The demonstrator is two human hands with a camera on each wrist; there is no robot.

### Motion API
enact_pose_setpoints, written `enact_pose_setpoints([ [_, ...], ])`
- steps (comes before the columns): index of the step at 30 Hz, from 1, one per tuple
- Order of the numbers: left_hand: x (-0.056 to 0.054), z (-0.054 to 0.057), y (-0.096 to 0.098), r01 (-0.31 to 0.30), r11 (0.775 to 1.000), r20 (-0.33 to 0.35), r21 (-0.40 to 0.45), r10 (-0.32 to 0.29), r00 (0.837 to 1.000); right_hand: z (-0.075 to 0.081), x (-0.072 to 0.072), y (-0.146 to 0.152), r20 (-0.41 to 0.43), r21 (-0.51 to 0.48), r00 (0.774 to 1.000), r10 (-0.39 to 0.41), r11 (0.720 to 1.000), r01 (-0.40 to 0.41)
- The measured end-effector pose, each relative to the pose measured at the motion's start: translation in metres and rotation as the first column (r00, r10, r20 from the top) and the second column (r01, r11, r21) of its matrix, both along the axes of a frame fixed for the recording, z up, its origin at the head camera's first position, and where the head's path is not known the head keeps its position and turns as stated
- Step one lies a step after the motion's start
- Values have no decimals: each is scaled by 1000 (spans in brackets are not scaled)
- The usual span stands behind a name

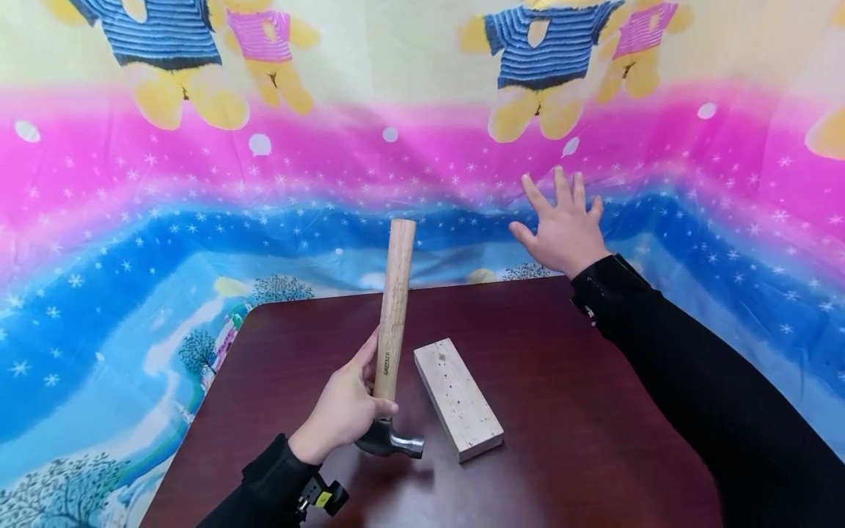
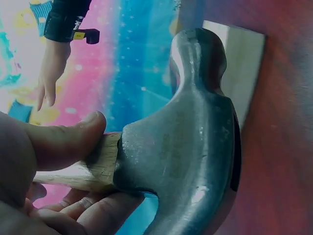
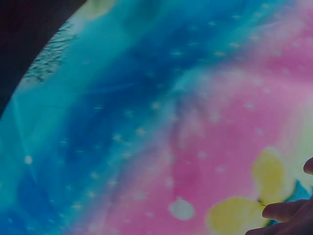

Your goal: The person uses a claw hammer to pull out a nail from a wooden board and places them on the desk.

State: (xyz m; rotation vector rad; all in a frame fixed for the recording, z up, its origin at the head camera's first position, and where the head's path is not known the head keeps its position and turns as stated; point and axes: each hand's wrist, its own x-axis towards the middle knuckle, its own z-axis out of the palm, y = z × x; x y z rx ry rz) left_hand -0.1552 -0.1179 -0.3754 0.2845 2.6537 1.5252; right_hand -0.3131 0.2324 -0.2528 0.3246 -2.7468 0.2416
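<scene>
My left hand (image 1: 345, 403) grips a claw hammer (image 1: 396, 308) by its wooden handle, close to the head. The handle points up and away, while the dark metal head hangs low above the table. In the left wrist view the thumb and fingers wrap the handle just behind the steel head (image 2: 181, 147). A pale wooden block (image 1: 458, 400) with several small dark marks on top lies right of the hammer. Raised beyond the table's far right part, my right hand (image 1: 566, 229) has its fingers spread and holds nothing. Only some of its fingertips (image 3: 283, 211) show in the right wrist view.
The dark reddish-brown table (image 1: 561, 367) has its far edge near a printed cloth (image 1: 429, 169) that hangs behind and at both sides. Teddy bears, snowflakes and trees are printed on the cloth. Both forearms wear black sleeves (image 1: 686, 367).
</scene>
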Motion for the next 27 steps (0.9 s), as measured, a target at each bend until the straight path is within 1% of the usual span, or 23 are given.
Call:
enact_pose_setpoints([
  [2, 2, -4, -5, -12, 1000, 38, 21, 11, 999, -6, -9, 1, 13, 10, 1000, -13, 1000, 13],
  [5, 5, -14, -10, -24, 996, 123, 82, 14, 992, -16, -19, 1, 28, 35, 999, -16, 999, 15],
  [8, 10, -28, -13, -42, 990, 203, 132, 14, 979, -27, -25, 1, 49, 50, 999, -17, 999, 15],
  [10, 13, -36, -14, -51, 991, 226, 128, 21, 974, -32, -27, 2, 59, 39, 998, -23, 999, 21],
  [15, 17, -52, -12, -61, 997, 212, 53, 49, 976, -36, -28, 3, 65, 15, 997, -37, 999, 36],
  [19, 20, -61, -9, -71, 997, 206, 34, 63, 977, -36, -28, 2, 69, 16, 997, -22, 1000, 21],
  [23, 21, -67, -7, -73, 996, 211, 42, 63, 976, -39, -28, 3, 82, 8, 997, -17, 1000, 16],
  [25, 20, -68, -7, -70, 997, 206, 16, 65, 976, -42, -27, 5, 83, 3, 996, -17, 1000, 17],
  [27, 19, -69, -7, -62, 997, 189, -40, 69, 980, -45, -27, 6, 86, -3, 996, -17, 1000, 18],
])
